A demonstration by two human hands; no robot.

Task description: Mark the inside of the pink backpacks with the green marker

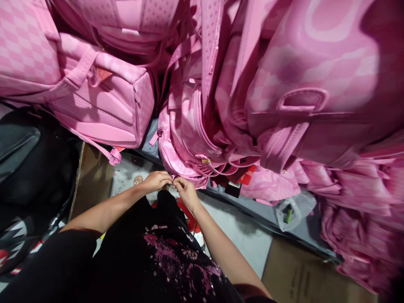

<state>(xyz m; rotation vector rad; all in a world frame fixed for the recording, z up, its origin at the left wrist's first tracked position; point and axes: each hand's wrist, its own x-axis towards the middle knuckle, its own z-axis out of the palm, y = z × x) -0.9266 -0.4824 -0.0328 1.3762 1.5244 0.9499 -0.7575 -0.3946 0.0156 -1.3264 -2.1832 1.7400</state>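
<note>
My left hand point(157, 181) and my right hand point(187, 191) meet at the lower edge of a pink patterned backpack point(202, 126). Both are closed, with fingertips pinched close together. Whatever lies between the fingers is too small to make out. The backpack's lower pocket point(176, 158) is right above my hands. A small gold zipper pull point(206, 161) shows on its front, a little to the right of them.
More pink bags crowd the bench, including one on its side point(104, 101) and a large one point(315, 75). A clear plastic bag point(295, 210) holds something green. Cardboard point(299, 269) lies lower right; black bags point(28, 147) fill the left.
</note>
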